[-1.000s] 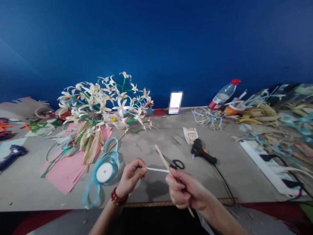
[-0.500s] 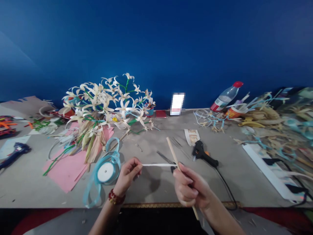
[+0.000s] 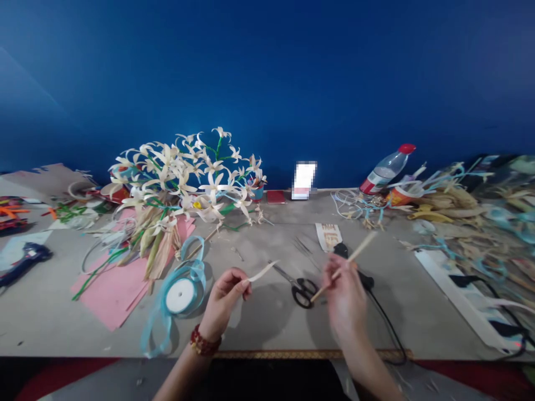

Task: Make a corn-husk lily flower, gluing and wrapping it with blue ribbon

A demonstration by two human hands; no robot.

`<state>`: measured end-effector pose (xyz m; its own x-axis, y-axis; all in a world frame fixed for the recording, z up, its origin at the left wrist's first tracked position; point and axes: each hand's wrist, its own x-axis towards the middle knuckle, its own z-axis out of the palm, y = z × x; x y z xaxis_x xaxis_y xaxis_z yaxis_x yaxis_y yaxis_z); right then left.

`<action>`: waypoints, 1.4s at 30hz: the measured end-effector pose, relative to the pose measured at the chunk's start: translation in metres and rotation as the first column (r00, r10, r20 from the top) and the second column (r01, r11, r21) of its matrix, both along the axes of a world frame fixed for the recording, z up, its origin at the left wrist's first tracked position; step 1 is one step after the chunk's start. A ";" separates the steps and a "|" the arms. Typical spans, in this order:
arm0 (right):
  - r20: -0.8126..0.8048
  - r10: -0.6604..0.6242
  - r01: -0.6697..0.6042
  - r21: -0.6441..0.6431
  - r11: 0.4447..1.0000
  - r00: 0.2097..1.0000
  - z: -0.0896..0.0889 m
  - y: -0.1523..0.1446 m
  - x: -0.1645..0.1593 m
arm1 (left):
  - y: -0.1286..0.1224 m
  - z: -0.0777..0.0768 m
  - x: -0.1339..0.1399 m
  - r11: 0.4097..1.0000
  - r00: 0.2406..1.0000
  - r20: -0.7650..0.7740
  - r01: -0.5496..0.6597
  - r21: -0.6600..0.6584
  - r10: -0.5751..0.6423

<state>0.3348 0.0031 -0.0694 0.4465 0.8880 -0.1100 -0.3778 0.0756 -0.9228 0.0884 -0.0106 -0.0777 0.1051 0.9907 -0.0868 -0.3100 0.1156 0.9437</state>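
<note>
Pinched in my left hand [image 3: 229, 295] is one end of a narrow, pale, slightly curled strip [image 3: 264, 270], which looks like corn husk; its other end points free to the right. My right hand [image 3: 345, 289], blurred, has its fingers round a thin wooden stick [image 3: 360, 248] that slants up to the right. The stick's lower end passes in front of the black-handled scissors [image 3: 305, 292] on the table. Partly hidden behind my right hand is a black glue gun [image 3: 366, 280]. Left of my left hand lies a spool of blue ribbon [image 3: 180, 294].
White handmade flowers [image 3: 184, 172] crowd the back left, with pink paper [image 3: 112, 292] in front. A blue glue gun [image 3: 29, 259] lies far left. At right are a power strip [image 3: 455, 298], a plastic bottle [image 3: 387, 167] and heaped husks [image 3: 451, 203]. A cable runs to the table's front edge.
The strip was stretched between both hands; its right end is now free and curls upward. My right hand has moved right and up with the stick, now tilted rightward, uncovering the scissors' handles.
</note>
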 end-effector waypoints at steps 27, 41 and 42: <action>0.453 0.676 -0.624 -0.286 0.727 0.581 -0.003 -0.030 -0.035 | 0.005 0.000 0.018 0.950 0.989 0.021 -0.147 0.276 0.147; 0.659 0.637 -0.647 -0.289 0.706 0.400 0.017 -0.021 -0.054 | -0.005 0.006 0.019 0.942 0.947 -0.318 0.147 0.301 -0.046; 0.605 0.669 -0.674 -0.277 0.685 0.431 0.017 -0.022 -0.054 | -0.004 0.007 0.019 0.939 0.945 -0.323 0.151 0.310 -0.046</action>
<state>0.2808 -0.0186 -0.0528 -0.3399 0.9386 -0.0584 0.3397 0.0647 -0.9383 0.1072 -0.0151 -0.0707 0.2243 0.9548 0.1952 -0.0030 -0.1996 0.9799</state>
